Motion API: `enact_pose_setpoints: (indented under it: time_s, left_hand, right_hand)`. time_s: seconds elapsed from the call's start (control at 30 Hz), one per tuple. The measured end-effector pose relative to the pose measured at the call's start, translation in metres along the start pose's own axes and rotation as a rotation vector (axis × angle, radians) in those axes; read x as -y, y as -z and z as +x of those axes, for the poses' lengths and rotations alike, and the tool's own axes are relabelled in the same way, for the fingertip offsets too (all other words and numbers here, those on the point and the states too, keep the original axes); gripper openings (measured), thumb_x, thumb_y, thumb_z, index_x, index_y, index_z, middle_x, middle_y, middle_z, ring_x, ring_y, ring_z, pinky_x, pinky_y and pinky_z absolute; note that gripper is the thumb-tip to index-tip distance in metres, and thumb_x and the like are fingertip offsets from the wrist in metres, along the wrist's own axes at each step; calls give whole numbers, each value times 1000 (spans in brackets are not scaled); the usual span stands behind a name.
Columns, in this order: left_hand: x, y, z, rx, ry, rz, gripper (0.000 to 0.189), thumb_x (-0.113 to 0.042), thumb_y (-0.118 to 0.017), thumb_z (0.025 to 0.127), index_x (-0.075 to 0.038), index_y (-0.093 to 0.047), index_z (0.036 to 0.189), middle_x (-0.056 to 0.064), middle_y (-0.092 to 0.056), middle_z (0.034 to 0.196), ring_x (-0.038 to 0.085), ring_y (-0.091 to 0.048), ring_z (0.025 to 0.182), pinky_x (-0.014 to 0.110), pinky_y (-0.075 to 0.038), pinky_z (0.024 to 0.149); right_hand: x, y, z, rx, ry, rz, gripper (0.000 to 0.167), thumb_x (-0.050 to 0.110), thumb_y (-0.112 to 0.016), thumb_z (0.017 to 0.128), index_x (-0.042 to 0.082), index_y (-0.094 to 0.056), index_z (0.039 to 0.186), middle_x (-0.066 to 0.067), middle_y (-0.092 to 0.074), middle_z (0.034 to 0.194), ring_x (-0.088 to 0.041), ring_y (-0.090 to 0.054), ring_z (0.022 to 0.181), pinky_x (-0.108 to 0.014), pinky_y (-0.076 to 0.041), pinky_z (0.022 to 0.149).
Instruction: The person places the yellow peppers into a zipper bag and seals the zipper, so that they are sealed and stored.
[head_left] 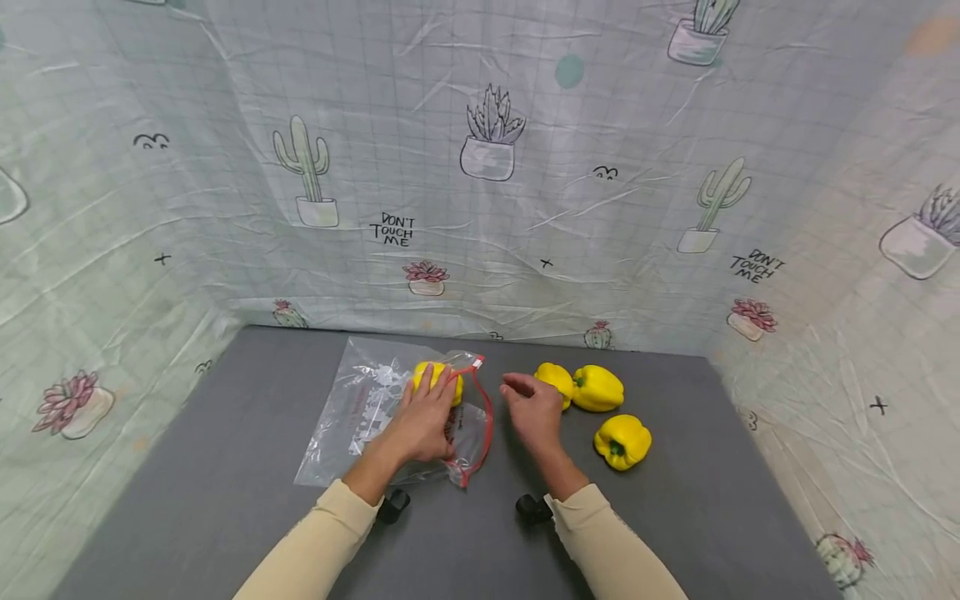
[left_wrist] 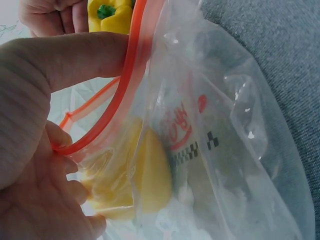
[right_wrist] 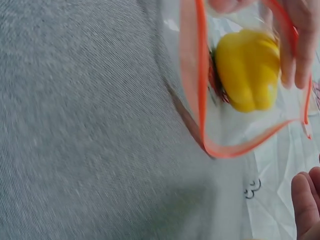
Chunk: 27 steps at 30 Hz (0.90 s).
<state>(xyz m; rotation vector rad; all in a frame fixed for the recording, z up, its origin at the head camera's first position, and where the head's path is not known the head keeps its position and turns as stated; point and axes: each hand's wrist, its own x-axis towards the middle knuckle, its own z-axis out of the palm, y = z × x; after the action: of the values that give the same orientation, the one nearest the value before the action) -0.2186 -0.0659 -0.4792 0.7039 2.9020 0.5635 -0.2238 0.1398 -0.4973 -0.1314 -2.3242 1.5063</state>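
A clear zip bag with a red zip edge lies on the grey table, its mouth toward the right. One yellow bell pepper is inside, near the mouth. My left hand is over this pepper and holds the bag's mouth apart; its thumb reaches to the red edge while the fingers curl at the opposite side. To the right of the mouth, my right hand is raised with loosely bent fingers and holds nothing. Beside it is another yellow bell pepper, partly hidden by the hand.
Two more yellow bell peppers, one at the back and one nearer the front, lie on the table to the right. A patterned cloth hangs around the back and sides. Black straps circle both wrists.
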Motion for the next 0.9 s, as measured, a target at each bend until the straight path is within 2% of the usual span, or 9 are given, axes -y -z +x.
enact_pose_setpoints:
  time_s: [0.3,0.5,0.73,0.9]
  left_hand:
    - [-3,-1,0,20,16,4,119,-24,-92,69,1,-25,164,18,-15,175,45,-3,163,69,-11,128]
    - [-3,-2,0,14,22,-1,119,-24,-94,67,2,-27,163,20,-17,175,47,-5,163,69,-12,127]
    - [-3,-2,2,13,19,3,120,-27,-94,68,1,-27,163,19,-16,175,46,-4,163,69,-12,127]
    - [-4,-2,2,15,18,13,120,-28,-95,69,1,-27,163,19,-16,175,45,-4,163,69,-13,128]
  right_hand:
    - [-3,19,7,-82,-59,4,21,11,-79,92,7,-81,112,-11,-81,110,-28,-75,105,-43,-63,91]
    - [-5,33,13,-123,-108,57,26,11,-79,92,4,-79,117,-15,-79,117,-32,-75,111,-45,-62,94]
    - [-11,46,18,-171,-140,51,33,10,-77,93,1,-74,125,-19,-74,128,-37,-69,121,-50,-55,107]
    - [-20,45,19,-185,-153,6,42,13,-78,92,2,-71,132,-19,-69,138,-39,-62,132,-51,-49,114]
